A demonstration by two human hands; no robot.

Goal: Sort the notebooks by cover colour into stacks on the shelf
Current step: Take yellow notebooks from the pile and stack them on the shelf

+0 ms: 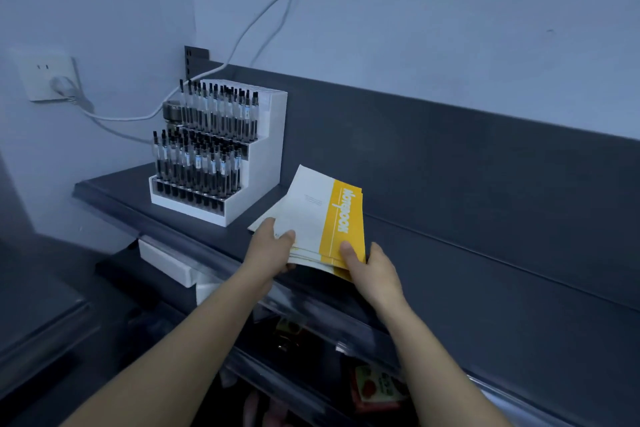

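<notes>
Fingers point(288, 238): ours, both sets clamped on one stack, thumbs on top and the rest curled beneath.
Left hand point(272, 248): we grip the stack's near left corner.
Right hand point(372, 270): we pinch its near right corner, thumb on the yellow band.
Notebooks point(311, 215): several, white covers with a yellow band, at the front edge of the shelf point(450, 218), toward its left end.
Pen stand point(263, 149): white, stepped, full of black pens, just left of the stack.
Wall socket point(48, 78): beyond the left edge, white cable point(138, 116) plugged in.

Tiered pen rack point(264, 149), wall socket point(41, 77), cable point(121, 118)
</notes>
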